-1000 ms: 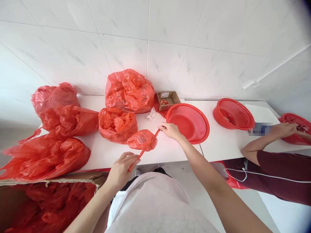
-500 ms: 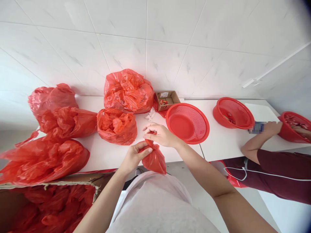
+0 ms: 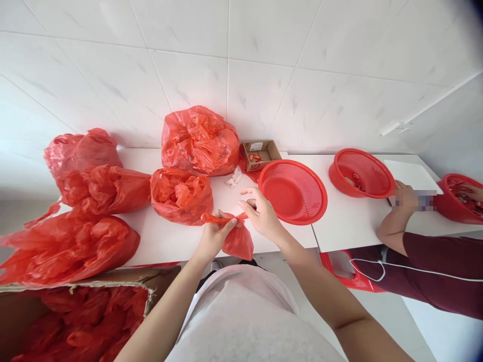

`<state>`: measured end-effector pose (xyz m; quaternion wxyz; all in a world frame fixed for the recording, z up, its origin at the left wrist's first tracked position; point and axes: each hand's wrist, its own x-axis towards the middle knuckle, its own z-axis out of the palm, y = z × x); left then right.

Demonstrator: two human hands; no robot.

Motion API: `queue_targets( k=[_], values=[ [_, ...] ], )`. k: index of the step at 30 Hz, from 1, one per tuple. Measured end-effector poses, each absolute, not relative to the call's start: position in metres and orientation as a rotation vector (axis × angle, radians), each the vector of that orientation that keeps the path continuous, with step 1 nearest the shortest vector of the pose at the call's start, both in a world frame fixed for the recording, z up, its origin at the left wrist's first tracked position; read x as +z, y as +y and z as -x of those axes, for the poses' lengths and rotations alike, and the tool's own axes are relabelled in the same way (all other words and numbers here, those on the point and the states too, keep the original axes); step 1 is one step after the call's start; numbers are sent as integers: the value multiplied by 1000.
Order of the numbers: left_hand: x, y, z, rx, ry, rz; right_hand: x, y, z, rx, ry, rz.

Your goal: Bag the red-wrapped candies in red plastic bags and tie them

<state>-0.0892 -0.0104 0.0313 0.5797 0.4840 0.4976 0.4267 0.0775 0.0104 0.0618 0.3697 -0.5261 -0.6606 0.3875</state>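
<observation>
A small filled red plastic bag [image 3: 238, 242] hangs at the near edge of the white table [image 3: 339, 226]. My left hand [image 3: 216, 235] is closed on its left handle at the knot. My right hand [image 3: 259, 213] pinches the other handle with thumb and forefinger, the remaining fingers spread. Both hands meet over the bag's neck. An empty red mesh basket [image 3: 293, 191] sits just right of my right hand.
Several stuffed red bags [image 3: 181, 195] lie on the table's left and back. A cardboard box [image 3: 15, 301] of red bags stands at lower left. A small open carton [image 3: 259, 154] is by the wall. A person at right reaches among two more red baskets [image 3: 361, 174].
The bag went from lying on the table with its handles pulled apart to hanging at the table edge, both my hands now close together at its neck.
</observation>
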Motion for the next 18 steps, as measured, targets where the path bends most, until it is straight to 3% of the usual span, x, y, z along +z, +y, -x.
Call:
queue_targets(
  k=[11,15,18],
  values=[
    [39,-5,95,1079,1027,-1004,39,-10,-84,1056,-1622,1440],
    [44,-4,100,1040,1103,-1231,45,-6,-81,884,-1696,1403],
    [45,-3,105,976,1112,-1477,47,-2,-76,966,-1788,1231]
  ],
)
